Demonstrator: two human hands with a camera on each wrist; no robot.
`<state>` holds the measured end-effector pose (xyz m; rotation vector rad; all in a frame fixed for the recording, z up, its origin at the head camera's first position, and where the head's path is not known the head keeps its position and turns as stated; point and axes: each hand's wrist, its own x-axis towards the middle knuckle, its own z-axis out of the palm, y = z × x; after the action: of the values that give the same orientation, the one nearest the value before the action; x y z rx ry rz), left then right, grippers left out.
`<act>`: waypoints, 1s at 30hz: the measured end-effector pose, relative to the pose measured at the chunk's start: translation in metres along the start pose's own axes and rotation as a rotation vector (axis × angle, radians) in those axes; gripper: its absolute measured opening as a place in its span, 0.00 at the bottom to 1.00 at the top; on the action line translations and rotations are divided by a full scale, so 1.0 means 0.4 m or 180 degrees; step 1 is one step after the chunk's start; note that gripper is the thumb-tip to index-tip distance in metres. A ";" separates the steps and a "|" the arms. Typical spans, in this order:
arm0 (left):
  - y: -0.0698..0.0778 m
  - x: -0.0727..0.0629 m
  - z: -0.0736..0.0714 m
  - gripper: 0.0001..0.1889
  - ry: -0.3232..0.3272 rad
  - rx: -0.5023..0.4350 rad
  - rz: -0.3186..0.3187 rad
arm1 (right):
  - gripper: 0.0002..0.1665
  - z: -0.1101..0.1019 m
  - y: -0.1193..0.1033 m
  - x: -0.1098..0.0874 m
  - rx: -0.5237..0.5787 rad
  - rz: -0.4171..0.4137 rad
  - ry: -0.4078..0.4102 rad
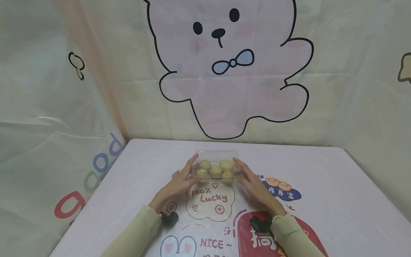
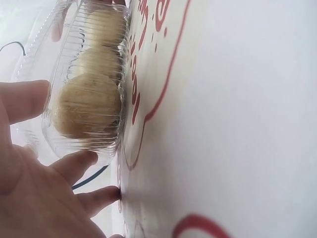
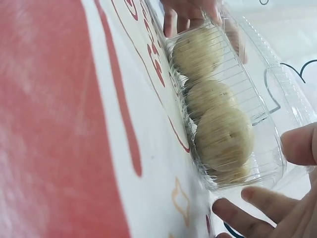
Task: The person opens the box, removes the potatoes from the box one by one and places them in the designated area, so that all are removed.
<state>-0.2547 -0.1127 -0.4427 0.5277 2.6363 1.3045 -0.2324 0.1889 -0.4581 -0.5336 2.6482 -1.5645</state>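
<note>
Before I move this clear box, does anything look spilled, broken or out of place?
Nothing stands out. The clear box sits upright on the table, the pale round items lie inside it, and I see no spill or break.

There are five visible potatoes [image 1: 215, 171], one clear plastic container [image 1: 216, 154], one left hand [image 1: 178, 184], one right hand [image 1: 255, 184], two pale sleeves [image 1: 135, 230], two dark wrist-worn devices [image 1: 169, 219], one white desk [image 1: 321, 171] and one printed blue bow tie [image 1: 232, 63].

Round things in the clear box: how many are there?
5, as seen from the head: front left, front middle, front right, back left and back right. Another may hide behind these.
</note>
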 end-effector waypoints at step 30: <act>-0.009 -0.006 -0.016 0.42 -0.0215 0.0052 0.0052 | 0.48 -0.019 -0.020 0.024 -0.0646 -0.0477 0.0520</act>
<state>-0.2551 -0.1204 -0.4415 0.5861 2.5953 1.2479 -0.2406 0.1890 -0.4462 -0.6531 2.9763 -1.4394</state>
